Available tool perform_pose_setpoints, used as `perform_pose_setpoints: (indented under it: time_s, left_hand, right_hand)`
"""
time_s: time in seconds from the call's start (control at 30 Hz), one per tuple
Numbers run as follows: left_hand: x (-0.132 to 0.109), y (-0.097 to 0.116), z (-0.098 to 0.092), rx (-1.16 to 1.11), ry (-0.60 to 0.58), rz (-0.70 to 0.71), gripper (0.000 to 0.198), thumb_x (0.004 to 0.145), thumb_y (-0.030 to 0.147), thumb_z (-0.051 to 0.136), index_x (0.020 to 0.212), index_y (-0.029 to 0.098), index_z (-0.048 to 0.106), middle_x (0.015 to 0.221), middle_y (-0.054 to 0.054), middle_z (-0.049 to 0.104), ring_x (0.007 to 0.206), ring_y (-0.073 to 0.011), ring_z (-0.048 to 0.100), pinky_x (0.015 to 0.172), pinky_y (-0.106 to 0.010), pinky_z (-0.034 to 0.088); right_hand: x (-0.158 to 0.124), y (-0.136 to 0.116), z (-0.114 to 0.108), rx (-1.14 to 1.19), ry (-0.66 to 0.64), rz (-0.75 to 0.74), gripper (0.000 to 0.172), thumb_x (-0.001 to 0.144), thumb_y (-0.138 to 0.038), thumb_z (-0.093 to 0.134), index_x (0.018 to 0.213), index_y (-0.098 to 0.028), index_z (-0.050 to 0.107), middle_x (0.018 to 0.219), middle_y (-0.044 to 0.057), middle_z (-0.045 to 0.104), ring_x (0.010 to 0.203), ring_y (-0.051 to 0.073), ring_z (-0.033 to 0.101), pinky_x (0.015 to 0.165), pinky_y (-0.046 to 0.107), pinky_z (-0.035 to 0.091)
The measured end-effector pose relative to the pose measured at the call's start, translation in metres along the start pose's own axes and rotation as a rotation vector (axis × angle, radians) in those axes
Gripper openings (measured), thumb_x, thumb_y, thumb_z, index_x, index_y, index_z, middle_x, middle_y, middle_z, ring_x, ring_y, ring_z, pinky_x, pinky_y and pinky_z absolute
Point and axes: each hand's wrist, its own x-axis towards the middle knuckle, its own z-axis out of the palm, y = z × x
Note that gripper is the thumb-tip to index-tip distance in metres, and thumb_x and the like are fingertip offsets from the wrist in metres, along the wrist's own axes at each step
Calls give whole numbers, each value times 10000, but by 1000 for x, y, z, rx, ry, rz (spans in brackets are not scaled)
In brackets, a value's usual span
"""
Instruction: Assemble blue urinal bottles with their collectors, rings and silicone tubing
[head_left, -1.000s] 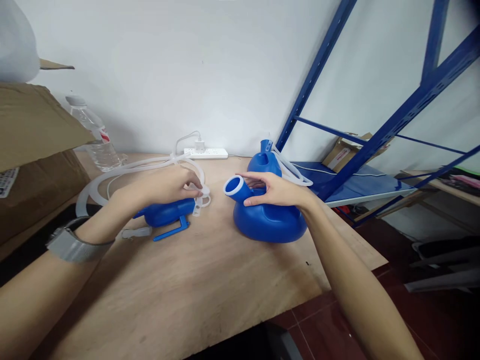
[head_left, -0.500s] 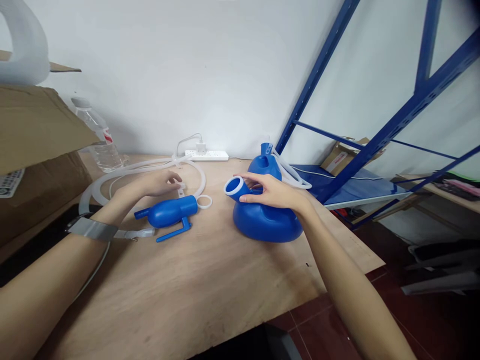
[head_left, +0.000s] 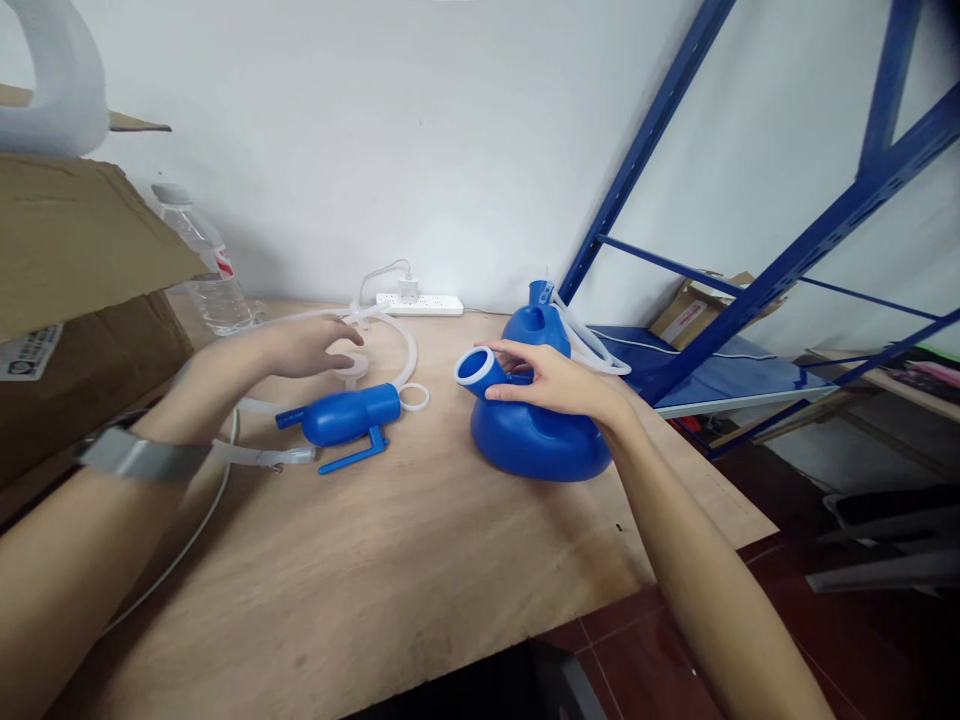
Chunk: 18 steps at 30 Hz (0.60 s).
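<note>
My right hand (head_left: 551, 378) is closed round the neck and handle of a blue plastic urinal bottle (head_left: 536, 445), which stands on the wooden table. The bottle's slanted mouth, with its white rim, is uncovered and faces up and left. My left hand (head_left: 319, 345), fingers apart, hovers by a white cap (head_left: 352, 368). In front of that hand lies a blue tubular funnel piece (head_left: 345, 414) with a hinged-looking lever (head_left: 352, 460). A white ring (head_left: 415, 397) rests at its wide end.
Behind the first bottle stands a second blue bottle (head_left: 536, 328) with a coiled clear hose. Another hose (head_left: 409, 345) curves behind the funnel piece. A power strip (head_left: 420, 304) lies against the wall. Cardboard boxes (head_left: 82, 240) and a water bottle (head_left: 202, 260) stand left; a blue metal rack (head_left: 720, 370) is right.
My left hand has lifted and drawn slightly left, its fingers spreading, so the white cap now shows more. My right hand keeps its hold on the bottle. The view has shifted slightly.
</note>
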Motion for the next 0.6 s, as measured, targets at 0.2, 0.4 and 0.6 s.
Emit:
perform_pose_setpoints:
  time_s: [0.2,0.4,0.6]
  left_hand:
    - [-50,38,-33,-9,-14,39,370,958,443,482,1113,262,766,1106,-44,779,973,-258,703,831,-333,507]
    - [-49,63,14,85,-143,83,645,866,538,625,1457,283,594,1429,-124,652,1221,-356,648,953,-405,514]
    - [-51,60,49,77,-48,-55,865,895,666,567,1627,241,383,1374,-221,674,1130,-432,693,900,-491,532]
  right_hand:
    - [0,4,0,-18,5,-21,684,876,-503,776,1496,-275,599,1282,100,752,1140,302,709,1012,505,574]
    - [1,4,2,-26,19,-25,694,874,-512,782,1498,-271,599,1213,89,768,1108,296,719,996,492,581]
    - [0,-2,-1,-143,140,-210,762,860,-535,803,1532,-281,547,1439,108,665,1282,322,650,1090,520,537]
